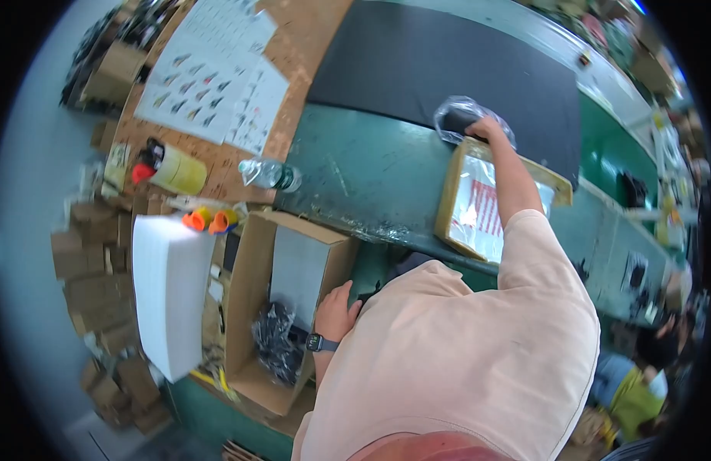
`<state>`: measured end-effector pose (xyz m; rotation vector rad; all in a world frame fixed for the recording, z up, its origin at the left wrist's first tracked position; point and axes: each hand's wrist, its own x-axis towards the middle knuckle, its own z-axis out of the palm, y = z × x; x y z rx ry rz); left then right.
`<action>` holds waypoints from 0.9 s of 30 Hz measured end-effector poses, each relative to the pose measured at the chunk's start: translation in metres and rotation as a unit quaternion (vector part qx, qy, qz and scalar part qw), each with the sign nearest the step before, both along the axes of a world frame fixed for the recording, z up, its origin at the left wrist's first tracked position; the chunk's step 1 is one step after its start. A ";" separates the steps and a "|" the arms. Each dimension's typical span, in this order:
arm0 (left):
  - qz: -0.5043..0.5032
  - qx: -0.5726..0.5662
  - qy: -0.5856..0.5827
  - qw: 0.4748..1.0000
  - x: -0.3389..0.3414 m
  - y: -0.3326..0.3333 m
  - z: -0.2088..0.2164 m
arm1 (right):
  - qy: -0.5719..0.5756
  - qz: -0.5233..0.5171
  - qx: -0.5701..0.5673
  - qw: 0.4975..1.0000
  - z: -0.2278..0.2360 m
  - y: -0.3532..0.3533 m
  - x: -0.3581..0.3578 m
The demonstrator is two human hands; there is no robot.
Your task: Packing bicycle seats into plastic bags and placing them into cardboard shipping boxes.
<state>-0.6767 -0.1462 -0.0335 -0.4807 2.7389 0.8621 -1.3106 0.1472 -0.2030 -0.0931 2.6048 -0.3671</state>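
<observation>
My right hand (486, 129) reaches across the bench with its fingers closed on a crumpled clear plastic bag (452, 111). The bag lies at the edge of a black mat (440, 65); whether anything is inside it I cannot tell. Below that hand is a shallow box (452, 196) with tan edges, holding a shiny clear-wrapped pack with red print (478, 207). My left hand (337, 313), with a dark watch at its wrist, rests on the side of an open cardboard carton (240, 307), fingers stretched out. Inside the carton sit dark plastic-wrapped items (277, 342) and a pale panel (298, 265).
A tall white foam stack (167, 296) stands left of the carton. Orange-tipped tools (209, 220), a clear bottle (269, 175) and a yellow cup (179, 169) are near it. Printed sheets (209, 84) cover the wooden board. Another person (636, 392) is at far right.
</observation>
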 end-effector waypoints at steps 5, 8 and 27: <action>0.170 0.022 0.002 0.985 0.024 0.008 -0.010 | 0.015 -0.033 -0.067 0.997 -0.025 -0.039 -0.019; 0.195 0.079 0.027 0.977 0.006 0.003 0.002 | -0.199 -0.183 -0.396 0.878 0.006 -0.018 -0.020; 0.259 0.365 0.374 0.812 0.158 -0.134 -0.007 | -0.324 0.075 -0.458 0.825 0.132 -0.179 0.461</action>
